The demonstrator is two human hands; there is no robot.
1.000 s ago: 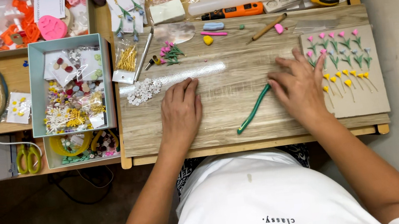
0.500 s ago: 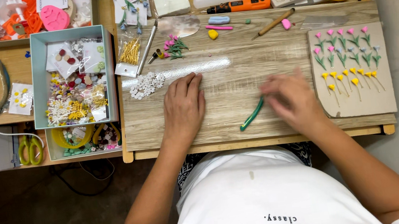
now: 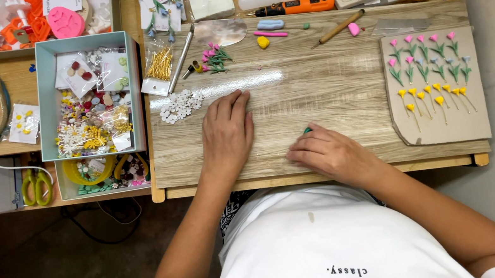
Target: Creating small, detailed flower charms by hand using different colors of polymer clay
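Your left hand lies flat, palm down and fingers together, on the wooden work board, holding nothing; its fingertips point away from you toward the glossy clear strip and the small pile of white flower pieces. Your right hand sits near the board's front edge, fingers curled inward and closed over a green clay piece. Only a small tip of that green shows, poking out just past your knuckles on the far side of the hand, so it sits beneath your fingers close to the middle of the board's near edge. With so little of it in view, you cannot tell its long axis or which way it points. To your right, a brown card carries rows of pink, grey and yellow clay flowers with their green stems running toward you. To your left, a pale blue box of small craft bits lies just beside the board.
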